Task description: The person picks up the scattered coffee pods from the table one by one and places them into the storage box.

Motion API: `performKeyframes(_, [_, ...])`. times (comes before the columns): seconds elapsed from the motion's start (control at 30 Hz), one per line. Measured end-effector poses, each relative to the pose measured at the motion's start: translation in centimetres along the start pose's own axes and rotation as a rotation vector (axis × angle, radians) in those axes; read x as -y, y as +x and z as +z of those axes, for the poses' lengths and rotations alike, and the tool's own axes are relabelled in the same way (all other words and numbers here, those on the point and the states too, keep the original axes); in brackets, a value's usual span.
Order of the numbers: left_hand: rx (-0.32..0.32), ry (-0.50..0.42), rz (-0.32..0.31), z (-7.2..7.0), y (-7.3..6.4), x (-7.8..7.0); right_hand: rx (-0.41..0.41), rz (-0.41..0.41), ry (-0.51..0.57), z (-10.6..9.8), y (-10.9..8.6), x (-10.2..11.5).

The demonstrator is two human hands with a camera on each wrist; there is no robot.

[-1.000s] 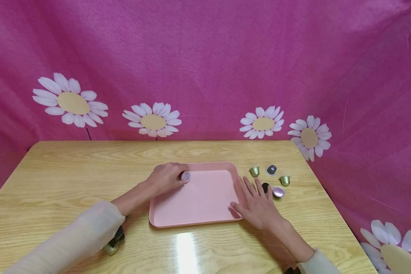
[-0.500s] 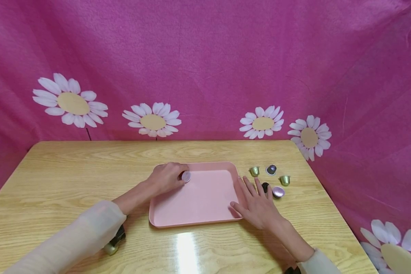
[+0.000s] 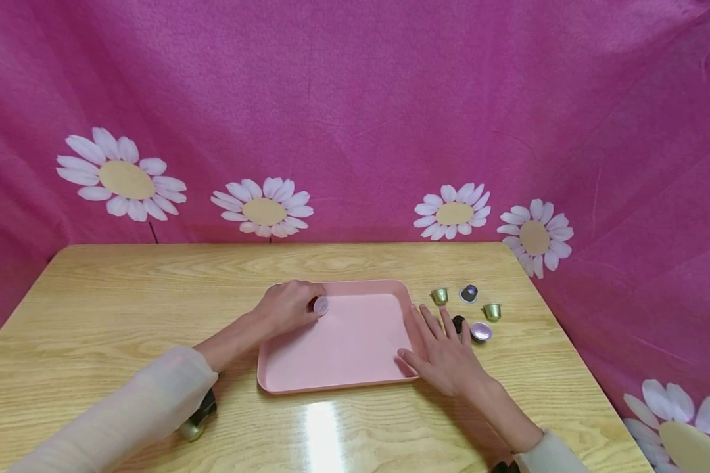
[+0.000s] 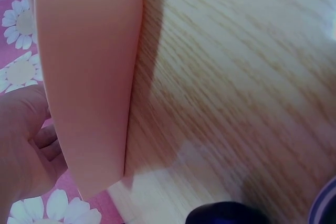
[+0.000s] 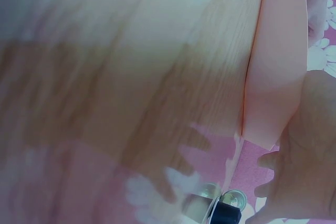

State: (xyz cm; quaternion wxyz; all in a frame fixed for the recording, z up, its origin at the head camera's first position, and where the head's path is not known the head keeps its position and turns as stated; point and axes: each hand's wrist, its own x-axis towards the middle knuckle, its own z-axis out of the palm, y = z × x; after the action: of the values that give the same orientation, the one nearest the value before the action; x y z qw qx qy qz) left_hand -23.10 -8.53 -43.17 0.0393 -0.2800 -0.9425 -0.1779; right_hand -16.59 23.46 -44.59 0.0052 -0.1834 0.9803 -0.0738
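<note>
A pink tray (image 3: 343, 378) lies in the middle of the wooden table (image 3: 124, 295). My left hand (image 3: 286, 307) rests at the tray's far left corner, its fingers curled round a lilac coffee capsule (image 3: 320, 305) held just over the tray floor. My right hand (image 3: 444, 351) lies flat with straight fingers along the tray's right edge, the thumb touching the rim. Its fingertips reach a dark capsule (image 3: 458, 322) on the table. In the left wrist view the tray's side (image 4: 89, 77) fills the left half, beside my hand (image 4: 21, 140). The right wrist view shows the tray's edge (image 5: 275, 77).
Several capsules stand on the table right of the tray: two gold ones (image 3: 440, 295) (image 3: 493, 311), a dark purple one (image 3: 469, 293) and a lilac one (image 3: 481, 330). A pink cloth with daisies (image 3: 355, 98) backs the table. The table's right edge is close.
</note>
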Motion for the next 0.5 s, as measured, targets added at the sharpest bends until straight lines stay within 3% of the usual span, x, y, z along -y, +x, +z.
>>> performKeyframes(0.5, [0.01,0.004,-0.028,0.06,0.03,-0.17,0.0,0.003,0.002,0.0,-0.01,0.1])
